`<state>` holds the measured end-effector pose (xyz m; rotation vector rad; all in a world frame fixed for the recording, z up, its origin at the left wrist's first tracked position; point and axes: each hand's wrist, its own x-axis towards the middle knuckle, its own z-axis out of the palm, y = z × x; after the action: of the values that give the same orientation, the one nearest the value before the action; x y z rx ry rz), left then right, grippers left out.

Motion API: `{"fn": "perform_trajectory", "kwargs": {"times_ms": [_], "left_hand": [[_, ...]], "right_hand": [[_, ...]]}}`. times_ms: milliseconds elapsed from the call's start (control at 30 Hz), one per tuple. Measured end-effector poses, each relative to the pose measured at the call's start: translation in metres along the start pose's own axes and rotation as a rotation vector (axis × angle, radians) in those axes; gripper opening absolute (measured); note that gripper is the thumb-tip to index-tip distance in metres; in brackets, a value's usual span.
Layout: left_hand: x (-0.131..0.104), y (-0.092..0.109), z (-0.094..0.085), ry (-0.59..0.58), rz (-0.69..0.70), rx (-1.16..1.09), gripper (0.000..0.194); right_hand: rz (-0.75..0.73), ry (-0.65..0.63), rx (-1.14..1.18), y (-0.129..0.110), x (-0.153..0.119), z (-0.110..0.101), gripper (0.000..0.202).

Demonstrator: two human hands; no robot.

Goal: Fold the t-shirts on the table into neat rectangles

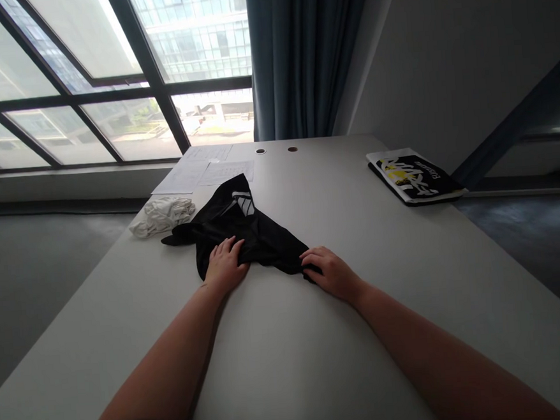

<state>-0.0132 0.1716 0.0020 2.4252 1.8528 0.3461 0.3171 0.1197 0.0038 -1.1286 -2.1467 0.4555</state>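
A black garment point(228, 226) with a white striped print lies crumpled on the white table point(289, 337); its exact kind is hard to make out. My left hand point(225, 265) rests on its near edge, fingers stretched out over the cloth and thumb apart. At the garment's right end, my right hand point(330, 272) has its fingers curled around the narrow tip of the fabric. Part of that tip is hidden under the fingers. Just left of the garment sits a bundle of white cloth point(163, 216), close to its pointed left end.
Printed paper sheets point(186, 175) lie at the table's back left. A black, white and yellow book or folder point(414, 176) lies near the right edge. Two round holes, one a cable hole point(260, 151), are at the back. A blue curtain point(307, 54) hangs behind.
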Motion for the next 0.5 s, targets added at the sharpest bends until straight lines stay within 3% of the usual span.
{"fn": "perform_trajectory", "kwargs": {"times_ms": [100, 267, 367, 500], "left_hand": [[0.001, 0.003, -0.001, -0.013, 0.05, -0.027, 0.062], [0.0, 0.007, -0.002, -0.014, 0.149, -0.083, 0.064], [-0.004, 0.012, -0.003, 0.081, 0.157, -0.06, 0.067], [-0.006, 0.016, -0.002, 0.199, 0.157, -0.038, 0.066]], "right_hand": [[0.17, 0.178, 0.028, 0.013, 0.0, -0.009, 0.014], [0.477, 0.59, -0.09, 0.055, -0.004, -0.032, 0.024], [0.644, 0.754, -0.091, 0.083, -0.009, -0.047, 0.029], [0.733, 0.898, -0.127, 0.111, -0.017, -0.069, 0.03]]}}
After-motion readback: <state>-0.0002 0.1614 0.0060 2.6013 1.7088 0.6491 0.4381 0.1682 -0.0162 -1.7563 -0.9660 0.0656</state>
